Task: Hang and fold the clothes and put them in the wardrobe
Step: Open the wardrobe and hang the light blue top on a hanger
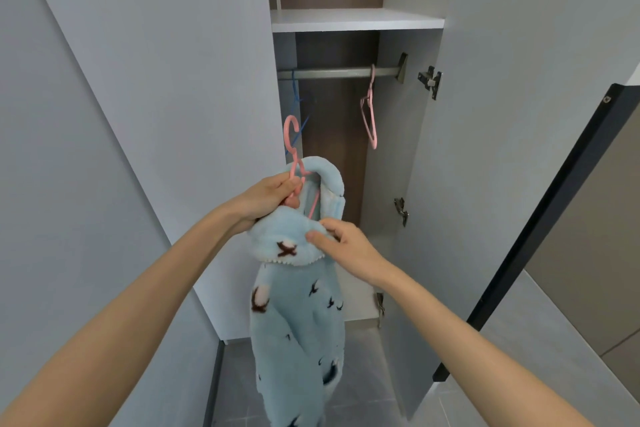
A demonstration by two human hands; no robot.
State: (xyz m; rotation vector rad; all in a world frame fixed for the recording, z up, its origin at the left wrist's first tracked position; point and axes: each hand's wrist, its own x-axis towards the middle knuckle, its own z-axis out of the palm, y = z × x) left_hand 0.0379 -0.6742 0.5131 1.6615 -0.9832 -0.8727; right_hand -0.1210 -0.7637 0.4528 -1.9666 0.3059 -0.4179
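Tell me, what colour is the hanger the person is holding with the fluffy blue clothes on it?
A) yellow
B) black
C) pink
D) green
C: the hanger that the left hand grips by its neck is pink, and the fluffy blue garment hangs from it in front of the open wardrobe.

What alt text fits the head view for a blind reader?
The left hand grips a pink hanger carrying a fluffy light-blue garment, whose top the right hand pinches, before an open wardrobe. A second pink hanger and a blue hanger hang on its rail.
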